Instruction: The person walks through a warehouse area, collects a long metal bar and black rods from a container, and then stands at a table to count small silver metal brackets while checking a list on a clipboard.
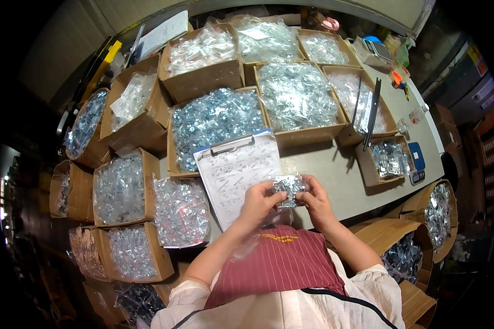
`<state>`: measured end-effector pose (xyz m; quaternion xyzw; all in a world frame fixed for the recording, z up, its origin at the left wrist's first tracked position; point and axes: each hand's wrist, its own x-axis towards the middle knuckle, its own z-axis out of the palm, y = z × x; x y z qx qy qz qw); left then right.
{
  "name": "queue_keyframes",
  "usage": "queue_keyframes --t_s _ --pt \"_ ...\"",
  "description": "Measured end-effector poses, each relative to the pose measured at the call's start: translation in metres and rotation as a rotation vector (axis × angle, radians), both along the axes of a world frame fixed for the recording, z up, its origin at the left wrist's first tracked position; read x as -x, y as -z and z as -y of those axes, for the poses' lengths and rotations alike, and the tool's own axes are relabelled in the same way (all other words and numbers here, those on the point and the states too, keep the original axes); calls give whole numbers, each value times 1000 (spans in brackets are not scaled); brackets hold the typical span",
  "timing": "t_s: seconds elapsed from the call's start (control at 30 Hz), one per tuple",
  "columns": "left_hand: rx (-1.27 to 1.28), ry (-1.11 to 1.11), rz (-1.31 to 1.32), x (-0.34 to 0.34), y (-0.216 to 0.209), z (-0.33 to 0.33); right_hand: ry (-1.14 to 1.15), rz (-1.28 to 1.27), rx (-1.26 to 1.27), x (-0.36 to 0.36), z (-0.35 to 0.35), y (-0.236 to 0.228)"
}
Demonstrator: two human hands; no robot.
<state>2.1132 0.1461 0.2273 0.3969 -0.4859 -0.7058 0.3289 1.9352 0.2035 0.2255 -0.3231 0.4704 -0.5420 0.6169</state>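
Observation:
A small clear plastic bag of shiny metal parts (288, 189) is held up between my two hands, above the near edge of the table. My left hand (259, 200) grips its left side, the thumb lying on the front. On the opposite side my right hand (315, 200) pinches the bag with thumb and fingers. Just left of and beyond the bag, a clipboard (233, 143) with a sheet of drawings and writing leans against a carton of bluish bagged parts (217, 118). The exact kind of metal parts is too small to tell.
Cartons of bagged hardware crowd the back and left, including a carton of silver parts (296, 96). A small carton (388, 159) stands right, with black rods (373, 112) beside it. A blue scale (416, 159) lies near the table's right edge. More cartons (403, 255) stand below right.

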Motion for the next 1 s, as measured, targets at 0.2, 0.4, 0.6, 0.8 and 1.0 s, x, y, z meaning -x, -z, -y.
queue_keyframes --t_s 0.2,0.4,0.6,0.8,1.0 --pt "14 -6 53 -1 3 1 -14 18 6 -2 0 1" --pt "3 -32 8 2 8 1 -16 29 0 -4 -1 -2" --pt "-14 -42 11 2 15 2 -16 43 -34 -5 -1 -2" --pt "-22 -45 -32 3 17 1 -19 84 -57 -5 -1 -6" --pt "-19 -19 -50 3 18 0 -8 88 -58 -3 0 -6"
